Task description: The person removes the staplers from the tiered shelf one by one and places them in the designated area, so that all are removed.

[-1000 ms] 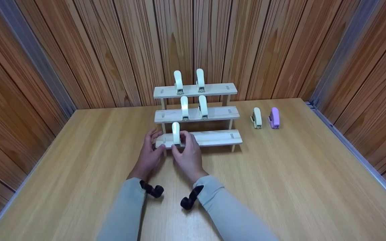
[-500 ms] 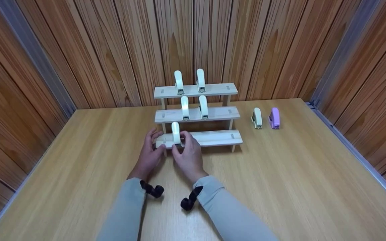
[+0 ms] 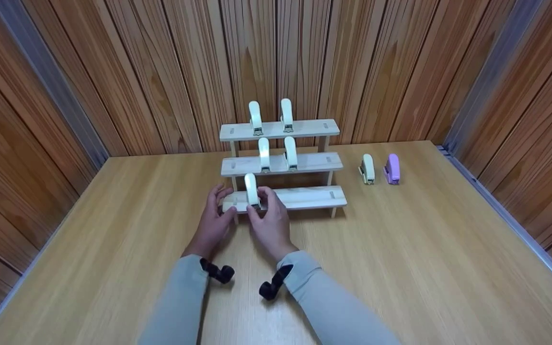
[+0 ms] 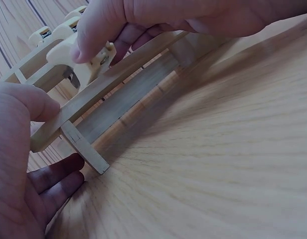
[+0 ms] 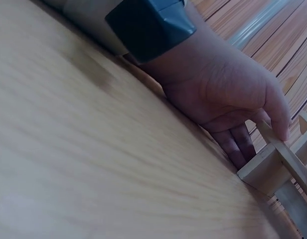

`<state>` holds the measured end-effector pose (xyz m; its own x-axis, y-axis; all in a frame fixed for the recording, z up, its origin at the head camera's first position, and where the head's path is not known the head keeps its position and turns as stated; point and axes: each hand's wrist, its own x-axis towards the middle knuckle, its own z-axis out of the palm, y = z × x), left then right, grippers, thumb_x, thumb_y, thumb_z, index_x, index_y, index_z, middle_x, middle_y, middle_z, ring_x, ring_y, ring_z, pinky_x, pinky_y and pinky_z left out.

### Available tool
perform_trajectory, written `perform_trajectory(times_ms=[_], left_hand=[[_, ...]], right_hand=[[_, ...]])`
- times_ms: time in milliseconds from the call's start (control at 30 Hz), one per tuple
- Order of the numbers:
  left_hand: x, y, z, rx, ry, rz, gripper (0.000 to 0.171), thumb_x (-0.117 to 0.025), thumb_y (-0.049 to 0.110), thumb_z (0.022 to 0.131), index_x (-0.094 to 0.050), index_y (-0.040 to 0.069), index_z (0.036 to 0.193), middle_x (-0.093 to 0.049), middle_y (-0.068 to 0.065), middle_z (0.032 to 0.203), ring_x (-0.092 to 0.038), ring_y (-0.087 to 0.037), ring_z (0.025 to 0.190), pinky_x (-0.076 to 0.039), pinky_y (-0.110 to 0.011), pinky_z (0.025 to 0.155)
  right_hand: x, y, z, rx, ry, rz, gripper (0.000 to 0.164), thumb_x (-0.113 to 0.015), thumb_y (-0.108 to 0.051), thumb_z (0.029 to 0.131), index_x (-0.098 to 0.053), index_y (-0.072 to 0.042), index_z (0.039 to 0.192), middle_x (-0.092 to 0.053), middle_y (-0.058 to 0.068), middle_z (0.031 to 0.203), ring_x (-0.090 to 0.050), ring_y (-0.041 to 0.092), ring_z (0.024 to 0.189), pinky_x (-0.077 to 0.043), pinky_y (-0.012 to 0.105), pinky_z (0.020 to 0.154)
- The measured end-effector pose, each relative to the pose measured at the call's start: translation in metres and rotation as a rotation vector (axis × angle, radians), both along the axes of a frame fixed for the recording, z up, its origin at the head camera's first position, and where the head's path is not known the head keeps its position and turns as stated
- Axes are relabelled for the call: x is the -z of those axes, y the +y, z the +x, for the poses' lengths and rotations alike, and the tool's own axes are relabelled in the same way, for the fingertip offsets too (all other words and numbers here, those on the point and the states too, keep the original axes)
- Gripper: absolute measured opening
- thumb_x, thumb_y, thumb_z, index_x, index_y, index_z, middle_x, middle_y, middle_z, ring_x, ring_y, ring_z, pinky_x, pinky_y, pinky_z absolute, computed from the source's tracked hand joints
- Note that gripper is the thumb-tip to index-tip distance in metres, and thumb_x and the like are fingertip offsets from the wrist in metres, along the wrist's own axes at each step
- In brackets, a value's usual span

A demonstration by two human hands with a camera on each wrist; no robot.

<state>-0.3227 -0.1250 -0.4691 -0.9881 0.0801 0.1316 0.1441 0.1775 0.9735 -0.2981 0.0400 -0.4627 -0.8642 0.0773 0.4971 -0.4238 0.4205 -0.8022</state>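
A three-tier wooden stand [image 3: 312, 195] is before me. On the left part of its lowest board stands a cream-white stapler [image 3: 251, 189], its top leaning slightly left. My right hand [image 3: 272, 229] pinches this stapler low down, thumb in front and fingers at its right side. My left hand [image 3: 210, 226] holds the board's left end. In the left wrist view the left thumb [image 4: 41, 103] lies on the board, with fingers behind the stand's leg [image 4: 85, 148]. The right wrist view shows the left hand [image 5: 228, 92] at that end; the right hand is out of that view.
Two white staplers stand on the middle board [image 3: 304, 163] and two on the top board [image 3: 312, 127]. To the right, a pale green stapler [image 3: 367, 169] and a purple stapler [image 3: 392, 169] stand on the table [image 3: 429, 249]. Wood-panelled walls [image 3: 185, 72] surround it.
The pinched stapler has turned a little, its base shifting slightly right and its top slightly left. My right thumb has moved slightly right with it. The left hand stays put.
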Motion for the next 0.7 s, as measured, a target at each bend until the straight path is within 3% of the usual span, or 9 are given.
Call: perform_trajectory(times_ms=[433,700], left_hand=[[0.0,-0.001,0.0,0.001,-0.015,-0.01,0.072,-0.059,0.015,0.101,-0.018,0.023,0.16,-0.042,0.004,0.155,-0.023,-0.022,0.151,-0.023,-0.049,0.121],[0.0,-0.001,0.002,-0.001,-0.015,-0.026,0.073,-0.059,0.017,0.101,-0.017,0.027,0.16,-0.042,0.007,0.155,-0.019,-0.019,0.153,-0.019,-0.049,0.122]], right_hand=[[-0.006,0.005,0.003,-0.06,0.001,-0.132,0.046,-0.075,-0.013,0.091,-0.058,-0.013,0.135,-0.063,0.002,0.124,-0.06,0.016,0.114,-0.051,0.032,0.096],[-0.014,0.009,0.008,-0.079,-0.071,-0.206,0.047,-0.075,-0.014,0.092,-0.058,-0.017,0.135,-0.062,-0.001,0.124,-0.059,0.014,0.114,-0.052,0.033,0.096]])
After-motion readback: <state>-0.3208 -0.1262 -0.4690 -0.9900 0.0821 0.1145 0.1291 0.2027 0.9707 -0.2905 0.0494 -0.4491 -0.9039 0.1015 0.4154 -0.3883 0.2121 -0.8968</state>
